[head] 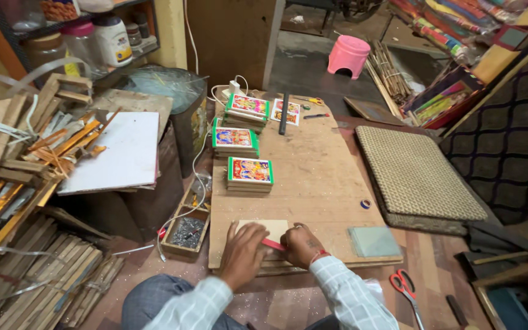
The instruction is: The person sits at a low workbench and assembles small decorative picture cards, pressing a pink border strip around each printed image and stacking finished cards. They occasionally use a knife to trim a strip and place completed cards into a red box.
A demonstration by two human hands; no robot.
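We're working off the big plywood board (313,177) on the floor; everything below is placed relative to it. Right of it lies a woven mat (417,177), left of it a heap of wood strips (25,183) and a white panel (123,153). On its far half sit three stacks of colourful framed prints (249,174), with a black bar (283,113) beside the farthest. At its near edge lies a small tan backing piece (270,231) on a low pile. Our left hand (242,253) is spread flat, pinning the piece down. Our right hand (297,244) is pinched closed on a thin red tool (273,244) laid across it. Looks like a marking or cutting pass; next move probably needs steady hold-down and a straight pull. Red scissors (403,284) lie off the near right corner, and a parts tray (184,232) at the left edge.
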